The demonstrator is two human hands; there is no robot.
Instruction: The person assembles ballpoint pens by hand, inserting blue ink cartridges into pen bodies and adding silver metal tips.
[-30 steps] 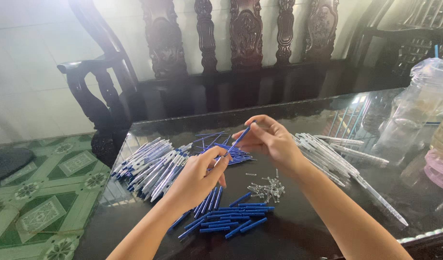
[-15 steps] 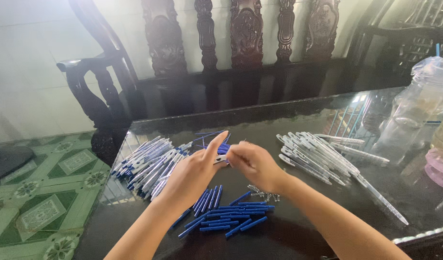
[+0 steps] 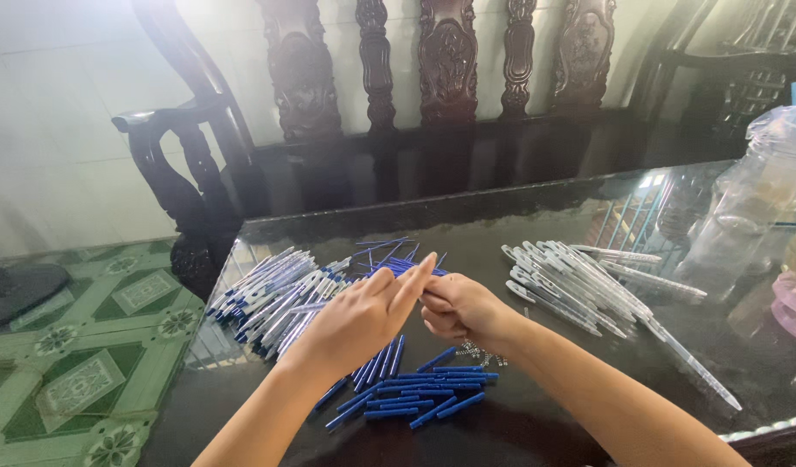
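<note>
Both hands have come together at the centre of the frame above the dark glass counter [image 3: 536, 207]. A second ago the right hand [image 3: 463, 311] reached toward the upper pile; now it is drawn back, fingers curled and pressed together around something small that the left hand hides. The left hand [image 3: 359, 320] meets it, fingers straight and close, tips touching the right knuckles. That suggests a part is being joined. Below them lie blue refills [image 3: 415, 393] and small springs [image 3: 480, 353]; assembled pens [image 3: 273, 298] sit left, clear barrels [image 3: 579, 285] right.
</note>
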